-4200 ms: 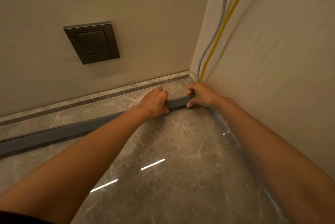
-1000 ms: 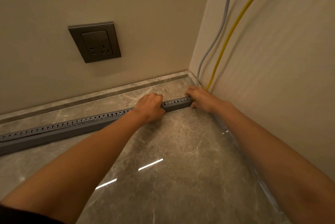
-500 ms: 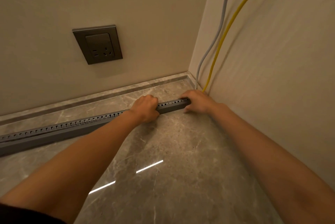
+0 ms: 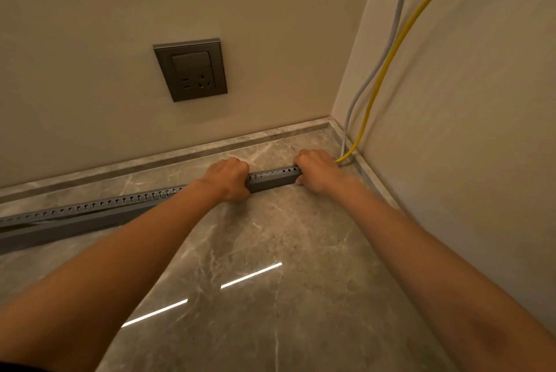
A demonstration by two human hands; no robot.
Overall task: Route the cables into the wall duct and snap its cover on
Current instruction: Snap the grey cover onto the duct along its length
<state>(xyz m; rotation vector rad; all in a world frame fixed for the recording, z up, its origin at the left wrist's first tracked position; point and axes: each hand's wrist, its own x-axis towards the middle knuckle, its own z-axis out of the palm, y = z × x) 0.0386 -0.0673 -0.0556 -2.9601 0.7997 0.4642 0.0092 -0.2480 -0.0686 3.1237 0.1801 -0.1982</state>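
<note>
While the duct (image 4: 129,206), lying left-to-right, is being clamped near its right end by left hand (image 4: 228,180) and right hand (image 4: 316,171), cables (image 4: 373,94) are being seen dropping just rightward, nearest the right hand.

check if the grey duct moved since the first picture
Yes: the duct has rolled toward the person, away from the skirting; its row of holes, hidden before, now faces up.

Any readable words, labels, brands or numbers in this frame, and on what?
None can be read. The wall socket shows only a switch and pin holes; the grey duct only a row of slots; any print on the yellow cable or grey cable is too small to tell.
</note>
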